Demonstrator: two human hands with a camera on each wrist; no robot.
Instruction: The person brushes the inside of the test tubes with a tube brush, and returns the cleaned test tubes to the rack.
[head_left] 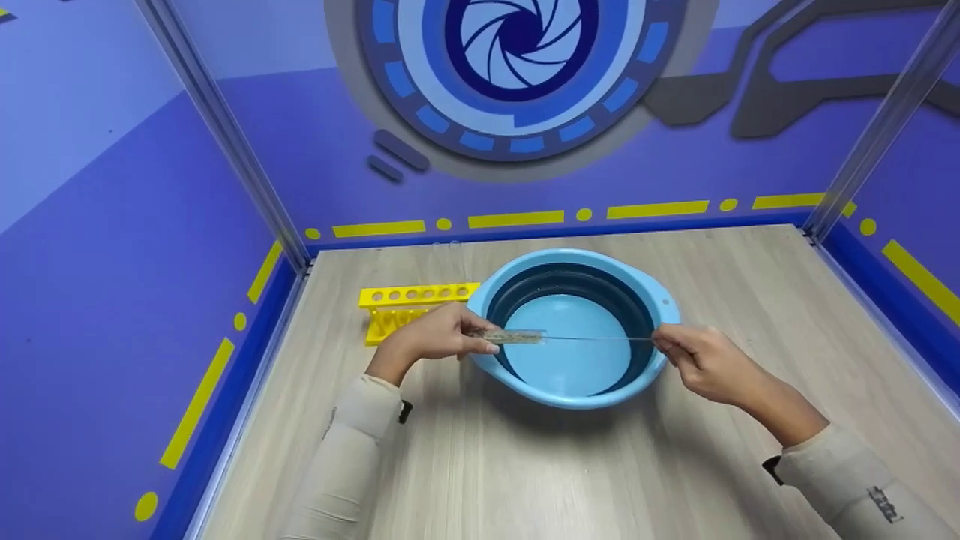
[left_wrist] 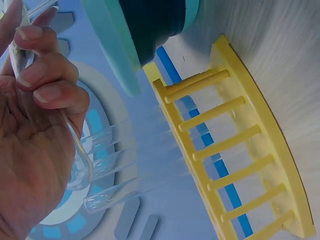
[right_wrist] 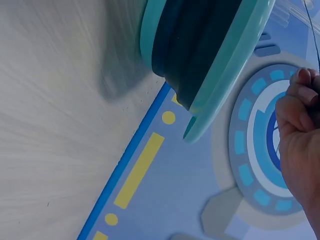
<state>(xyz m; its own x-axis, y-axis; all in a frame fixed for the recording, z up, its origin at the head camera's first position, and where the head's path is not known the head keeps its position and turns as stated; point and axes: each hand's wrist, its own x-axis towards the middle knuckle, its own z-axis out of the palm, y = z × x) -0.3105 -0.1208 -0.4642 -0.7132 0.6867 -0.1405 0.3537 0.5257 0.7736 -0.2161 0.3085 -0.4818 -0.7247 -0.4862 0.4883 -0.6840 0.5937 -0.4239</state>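
Over the blue basin (head_left: 574, 403), my left hand (head_left: 450, 332) grips a clear glass test tube (head_left: 534, 337) lying nearly level, its open mouth to the right. In the left wrist view its rounded closed end (left_wrist: 82, 172) sticks out beneath the fingers of the left hand (left_wrist: 45, 120). Bristles of a test tube brush show inside the tube. The brush's thin wire handle (head_left: 592, 338) runs out of the mouth across the basin. My right hand (head_left: 709, 361) pinches the wire's far end at the basin's right rim; in the right wrist view, that hand (right_wrist: 302, 120) has curled fingers.
A yellow test tube rack (head_left: 420, 294) stands left of the basin, partly behind the left hand. Several clear test tubes (left_wrist: 107, 197) rise from the rack with rounded ends up. Blue printed panels (head_left: 285, 150) enclose the wooden table (head_left: 525, 480) at the back and sides.
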